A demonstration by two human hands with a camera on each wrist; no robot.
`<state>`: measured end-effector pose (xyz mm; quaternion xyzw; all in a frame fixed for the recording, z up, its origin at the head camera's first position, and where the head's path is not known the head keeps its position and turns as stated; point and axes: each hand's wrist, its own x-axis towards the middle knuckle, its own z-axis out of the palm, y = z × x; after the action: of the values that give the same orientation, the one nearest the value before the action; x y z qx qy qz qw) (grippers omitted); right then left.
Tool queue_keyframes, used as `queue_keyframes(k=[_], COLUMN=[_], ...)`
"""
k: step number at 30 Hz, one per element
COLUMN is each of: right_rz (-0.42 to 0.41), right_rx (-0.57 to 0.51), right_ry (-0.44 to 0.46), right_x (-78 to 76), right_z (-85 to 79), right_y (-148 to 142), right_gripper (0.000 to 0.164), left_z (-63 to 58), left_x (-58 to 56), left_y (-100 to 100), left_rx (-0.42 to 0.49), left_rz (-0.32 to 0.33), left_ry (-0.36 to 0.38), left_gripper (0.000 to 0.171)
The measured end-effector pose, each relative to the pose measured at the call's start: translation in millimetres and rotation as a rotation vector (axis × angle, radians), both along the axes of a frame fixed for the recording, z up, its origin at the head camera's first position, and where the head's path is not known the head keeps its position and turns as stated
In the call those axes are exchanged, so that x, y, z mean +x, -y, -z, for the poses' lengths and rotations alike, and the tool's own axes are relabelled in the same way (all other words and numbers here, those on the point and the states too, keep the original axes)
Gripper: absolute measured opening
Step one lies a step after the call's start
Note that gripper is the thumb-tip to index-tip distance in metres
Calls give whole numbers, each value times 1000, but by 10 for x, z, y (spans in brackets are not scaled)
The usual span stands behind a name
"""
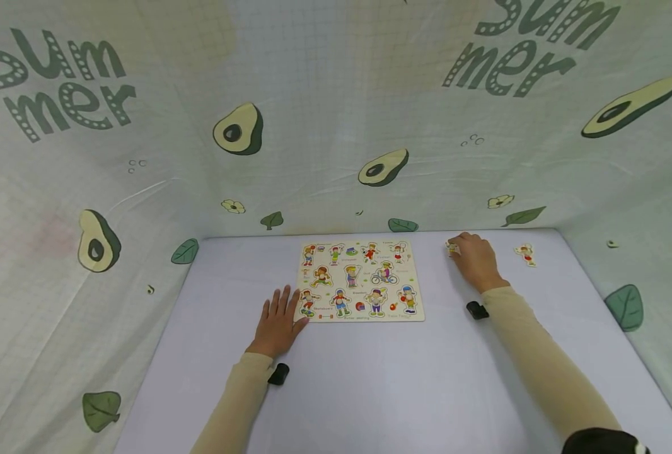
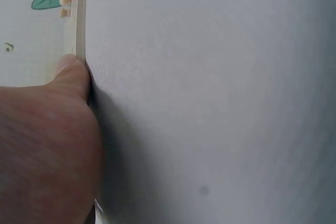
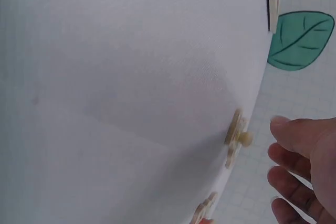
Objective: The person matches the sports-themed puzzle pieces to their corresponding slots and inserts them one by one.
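Note:
A wooden knob puzzle board with cartoon sports figures lies toward the back of the table. My left hand rests at its near left corner, fingers spread, and the thumb lies against the board's edge. To the right of the board, my right hand is at a small puzzle piece, partly covering it in the head view. That piece lies on the table with its yellow knob up. Loosely bent fingers show a gap from the knob in the right wrist view.
Another loose puzzle piece, a figure with some red, lies farther right. Behind the white table and at its sides hangs a cloth printed with avocados and leaves. A dark object shows at the lower right, by the right sleeve.

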<state>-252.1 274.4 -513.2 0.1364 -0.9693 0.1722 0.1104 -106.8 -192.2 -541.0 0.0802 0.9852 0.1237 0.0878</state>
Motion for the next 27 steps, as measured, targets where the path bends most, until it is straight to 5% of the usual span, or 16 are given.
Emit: queue_keyframes(k=[15, 27], right_rz=[-88, -82], right_rx=[103, 122], right_ry=[-33, -34], right_x=[-43, -86], right_z=[132, 168], right_y=[-107, -103], right_gripper=[33, 27], left_z=[-35, 94], left_x=[-2, -18], left_y=[-31, 21], left_rx=[-7, 1], left_rz=[-13, 0], left_ry=[7, -19], left_gripper=[71, 74])
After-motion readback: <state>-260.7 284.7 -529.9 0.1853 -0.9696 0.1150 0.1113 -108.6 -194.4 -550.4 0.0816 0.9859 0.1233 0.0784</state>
